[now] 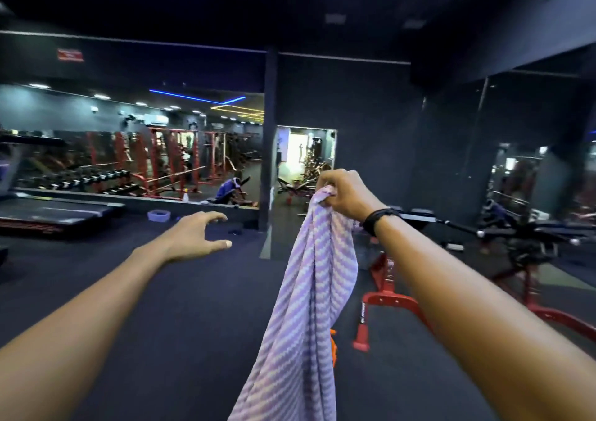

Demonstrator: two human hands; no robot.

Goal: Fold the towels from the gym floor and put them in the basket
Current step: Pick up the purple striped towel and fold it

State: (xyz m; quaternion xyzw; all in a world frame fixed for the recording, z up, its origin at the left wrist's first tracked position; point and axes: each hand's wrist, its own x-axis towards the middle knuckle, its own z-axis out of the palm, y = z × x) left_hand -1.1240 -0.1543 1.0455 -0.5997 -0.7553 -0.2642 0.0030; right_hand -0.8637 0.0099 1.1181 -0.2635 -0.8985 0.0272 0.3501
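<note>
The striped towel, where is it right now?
In the head view the striped towel hangs right of centre, gripped at its top by the right hand, beside the red bench frame.

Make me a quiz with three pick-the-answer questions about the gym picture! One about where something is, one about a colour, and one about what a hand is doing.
1. Where is the small basket?
A. On the floor by the mirror wall
B. On the treadmill
C. In the left hand

2. What colours are the towel?
A. Green and black
B. Lilac and white stripes
C. Plain red

3. What is the left hand doing?
A. Gripping the towel
B. Making a fist
C. Reaching out with spread fingers, holding nothing

Answers:
1. A, it sits on the dark floor far ahead, near the mirror's base.
2. B, pale purple and white bands run down the cloth.
3. C, only the right hand pinches the towel's top, which hangs down from it.
</note>
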